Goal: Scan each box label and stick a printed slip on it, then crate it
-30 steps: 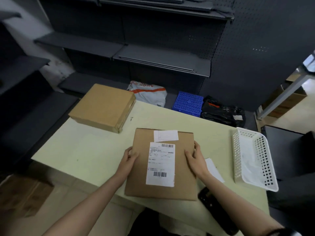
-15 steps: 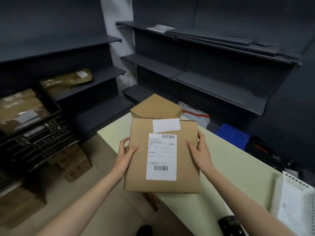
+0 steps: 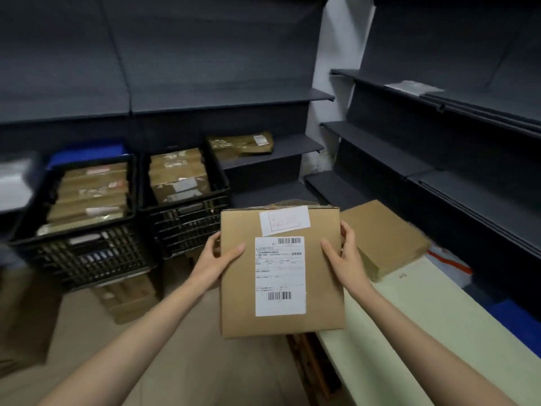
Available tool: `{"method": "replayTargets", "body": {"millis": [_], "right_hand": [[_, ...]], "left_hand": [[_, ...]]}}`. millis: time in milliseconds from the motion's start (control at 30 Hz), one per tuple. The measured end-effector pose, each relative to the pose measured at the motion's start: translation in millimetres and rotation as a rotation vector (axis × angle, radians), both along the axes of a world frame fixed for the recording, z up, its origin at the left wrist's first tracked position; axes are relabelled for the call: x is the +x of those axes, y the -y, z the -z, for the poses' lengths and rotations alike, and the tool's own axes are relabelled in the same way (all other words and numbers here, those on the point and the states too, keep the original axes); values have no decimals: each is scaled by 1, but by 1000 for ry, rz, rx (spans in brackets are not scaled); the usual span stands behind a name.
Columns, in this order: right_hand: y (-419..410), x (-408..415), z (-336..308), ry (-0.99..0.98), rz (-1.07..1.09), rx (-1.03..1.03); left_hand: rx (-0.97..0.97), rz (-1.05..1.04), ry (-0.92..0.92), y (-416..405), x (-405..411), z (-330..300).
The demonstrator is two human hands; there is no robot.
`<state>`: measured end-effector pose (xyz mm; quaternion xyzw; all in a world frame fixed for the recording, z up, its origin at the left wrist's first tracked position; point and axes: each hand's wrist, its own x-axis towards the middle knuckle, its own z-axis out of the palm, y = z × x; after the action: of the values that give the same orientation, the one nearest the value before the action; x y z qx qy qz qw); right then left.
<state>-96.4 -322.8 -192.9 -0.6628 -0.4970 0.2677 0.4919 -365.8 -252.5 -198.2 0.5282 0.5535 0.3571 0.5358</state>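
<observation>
While the box (image 3: 281, 273) was lying flat on the table a second ago, it is now being carried in the air, clear of the table edge, and the view is swinging left toward the crates.

Change: the second box (image 3: 383, 237) on the table (image 3: 424, 323) is now sitting to the right of the held one, and the white basket and the dark device on the table are no longer showing.

Left hand (image 3: 212, 260): it is gripping the box's left edge, thumb lying on the top face, fingers curling underneath.

Right hand (image 3: 342, 253): it is gripping the right edge the same way, thumb on top.

Writing: the shipping label (image 3: 280, 275) is carrying a barcode near its top and another near its bottom; the small print is too blurred to read. The slip (image 3: 284, 220) is sticking at the box's far edge, showing a faint red outline, illegible.

Crates: two black crates (image 3: 181, 218) are standing side by side ahead and to the left, both already holding flat cardboard parcels.

Around: dark shelves (image 3: 409, 159) are lining the walls; one wrapped parcel (image 3: 241, 143) is lying on a shelf just behind the right-hand crate.

Blocking: the held box is hiding the near corner of the table and part of the shelf behind.
</observation>
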Motion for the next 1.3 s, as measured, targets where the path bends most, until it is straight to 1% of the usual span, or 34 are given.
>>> {"method": "replayTargets", "body": {"millis": [167, 267, 333, 467, 567, 667, 800, 867, 967, 1067, 1167, 1233, 1300], "right_hand": [[-66, -52, -7, 47, -142, -39], [-114, -74, -16, 221, -175, 3], [-146, -88, -29, 336, -276, 27], [-203, -117, -45, 579, -577, -123], [-236, -133, -41, 720, -677, -189], [-263, -142, -37, 768, -709, -218], [-299, -143, -38, 792, -721, -200], [-322, -143, -42, 799, -698, -169], [-363, -145, -53, 748, -668, -108], [-410, -148, -68, 731, -638, -11], [-457, -155, -85, 810, -618, 84], [-486, -158, -93, 854, -625, 125], [-514, -160, -96, 884, -640, 142]], "left_hand": [[59, -77, -56, -46, -70, -1], [105, -36, -128, -77, -106, -1], [136, 16, -182, -94, -127, 0], [159, 60, -188, -120, -159, 8], [154, 40, -145, -141, -181, 17], [137, 4, -83, -163, -196, 23], [134, 3, -42, -197, -200, 24], [147, 5, -49, -217, -198, 23], [216, 4, -79, -259, -199, 9], [360, -47, -167, -309, -200, -22], [544, -96, -312, -355, -199, -63], [631, -70, -417, -382, -197, -86], [684, -5, -576, -408, -195, -95]]}}
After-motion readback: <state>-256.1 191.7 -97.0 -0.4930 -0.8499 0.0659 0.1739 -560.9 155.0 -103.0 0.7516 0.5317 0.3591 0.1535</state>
